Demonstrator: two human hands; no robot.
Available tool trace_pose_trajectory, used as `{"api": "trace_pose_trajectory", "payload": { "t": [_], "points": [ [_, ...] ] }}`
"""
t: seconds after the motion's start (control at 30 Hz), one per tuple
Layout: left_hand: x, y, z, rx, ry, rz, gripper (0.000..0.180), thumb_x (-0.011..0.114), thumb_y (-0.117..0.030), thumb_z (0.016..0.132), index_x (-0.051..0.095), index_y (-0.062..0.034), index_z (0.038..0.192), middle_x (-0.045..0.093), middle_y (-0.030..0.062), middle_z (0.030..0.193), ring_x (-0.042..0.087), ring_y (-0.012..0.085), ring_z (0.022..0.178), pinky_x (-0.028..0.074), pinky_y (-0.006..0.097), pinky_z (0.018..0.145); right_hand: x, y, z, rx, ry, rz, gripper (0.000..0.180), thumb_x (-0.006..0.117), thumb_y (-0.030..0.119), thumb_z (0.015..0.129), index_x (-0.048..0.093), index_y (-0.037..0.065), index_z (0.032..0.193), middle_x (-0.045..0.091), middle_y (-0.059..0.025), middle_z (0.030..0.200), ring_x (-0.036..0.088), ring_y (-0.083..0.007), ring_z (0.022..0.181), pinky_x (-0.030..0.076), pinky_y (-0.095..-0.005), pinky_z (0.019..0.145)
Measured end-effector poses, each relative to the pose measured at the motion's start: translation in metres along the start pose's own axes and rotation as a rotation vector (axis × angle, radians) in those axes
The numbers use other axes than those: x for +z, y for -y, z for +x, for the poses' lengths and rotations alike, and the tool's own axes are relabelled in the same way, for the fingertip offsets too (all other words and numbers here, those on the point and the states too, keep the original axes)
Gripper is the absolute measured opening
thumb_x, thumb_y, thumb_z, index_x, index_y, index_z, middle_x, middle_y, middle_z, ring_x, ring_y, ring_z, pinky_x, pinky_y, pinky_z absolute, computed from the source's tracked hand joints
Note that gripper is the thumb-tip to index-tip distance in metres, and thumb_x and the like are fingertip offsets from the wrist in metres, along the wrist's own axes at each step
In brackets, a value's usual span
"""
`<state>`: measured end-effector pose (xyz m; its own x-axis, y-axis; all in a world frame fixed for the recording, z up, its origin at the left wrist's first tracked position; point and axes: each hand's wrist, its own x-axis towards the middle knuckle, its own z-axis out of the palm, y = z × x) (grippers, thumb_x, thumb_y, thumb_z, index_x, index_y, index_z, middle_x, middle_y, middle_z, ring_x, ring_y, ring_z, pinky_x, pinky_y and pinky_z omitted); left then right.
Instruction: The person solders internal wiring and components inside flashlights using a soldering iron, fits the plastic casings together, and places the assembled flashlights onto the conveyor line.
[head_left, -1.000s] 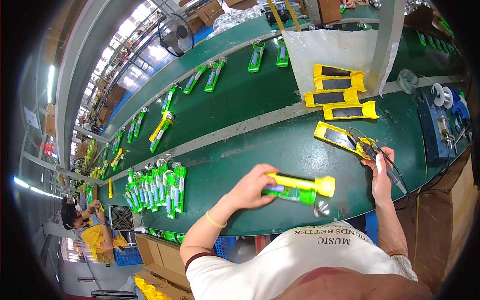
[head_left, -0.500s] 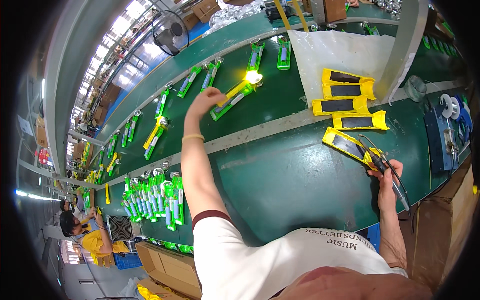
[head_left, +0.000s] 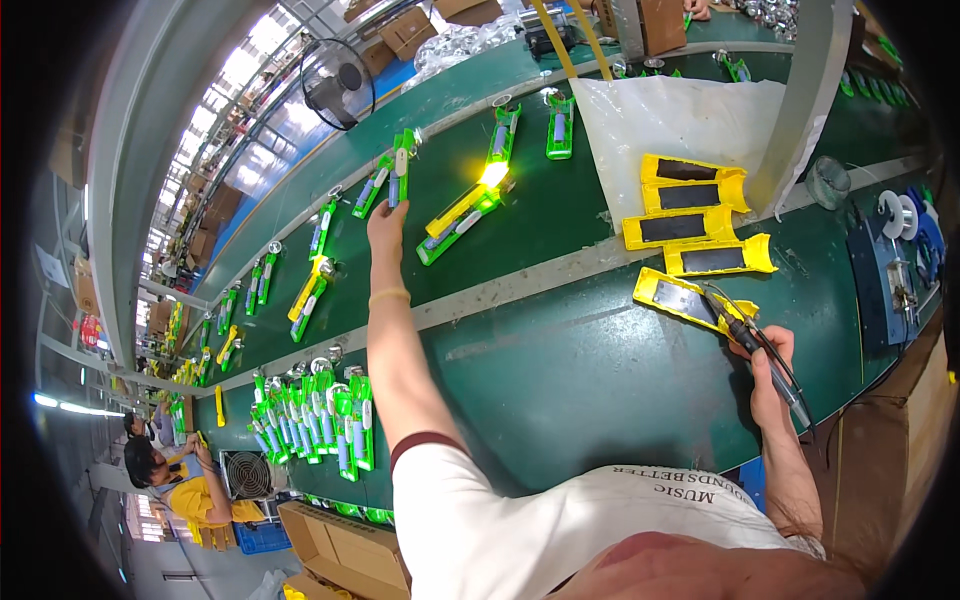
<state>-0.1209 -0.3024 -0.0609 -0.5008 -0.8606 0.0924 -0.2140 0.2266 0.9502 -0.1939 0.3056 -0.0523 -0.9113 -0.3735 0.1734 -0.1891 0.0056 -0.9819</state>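
My left hand [head_left: 387, 232] reaches over the far belt, its fingers closed on the lower end of a green flashlight half [head_left: 400, 165] with a blue-grey battery cell inside. Just right of it lies a lit flashlight [head_left: 462, 215], a yellow shell against an open green half, its bulb glowing bright. My right hand [head_left: 770, 375] is wrapped around a soldering iron [head_left: 765, 345] with a dark handle and a cable. Its fingers are also by the end of a yellow shell [head_left: 685, 298] with a dark panel; whether they grip the shell is hard to tell.
Several yellow shells [head_left: 690, 228] lie at the right beside a white sheet [head_left: 680, 120] and a grey post [head_left: 808, 100]. Green halves [head_left: 310, 418] are crowded on the near bench at left. A blue device with a wire spool [head_left: 900, 215] stands far right. A co-worker [head_left: 190, 480] sits left.
My left hand has moved left, from the lit flashlight to the green half beside it. The soldering iron and the yellow shell by my right hand have shifted slightly left.
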Motion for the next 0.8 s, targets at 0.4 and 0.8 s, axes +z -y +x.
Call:
{"api": "trace_pose_trajectory", "payload": {
  "t": [0.4, 0.8],
  "points": [
    [0.071, -0.08, -0.35, 0.749, 0.991, 0.33, 0.049, 0.07, -0.016, 0.071, 0.049, -0.0075, 0.114, 0.039, 0.015, 0.133, 0.027, 0.035, 0.129, 0.019, 0.05, 0.106, 0.004, -0.002, -0.019, 0.164, 0.37, 0.397, 0.038, 0.042, 0.043, 0.091, 0.033, 0.009, 0.108, 0.055, -0.0105, 0.099, 0.057, -0.0163, 0.09, 0.039, -0.0241, 0.069],
    [0.033, -0.053, -0.323, 0.492, 0.613, 0.26, 0.052, 0.062, -0.008, 0.073, 0.046, -0.0027, 0.123, 0.046, 0.0146, 0.127, 0.04, 0.0294, 0.122, 0.031, 0.037, 0.102, -0.028, 0.005, -0.006, 0.1, -0.127, 0.77, 0.011, 0.051, 0.014, 0.089, 0.049, 0.005, 0.097, 0.045, -0.002, 0.07, 0.037, -0.0074, 0.058, 0.028, -0.0195, 0.049]
  ]
}}
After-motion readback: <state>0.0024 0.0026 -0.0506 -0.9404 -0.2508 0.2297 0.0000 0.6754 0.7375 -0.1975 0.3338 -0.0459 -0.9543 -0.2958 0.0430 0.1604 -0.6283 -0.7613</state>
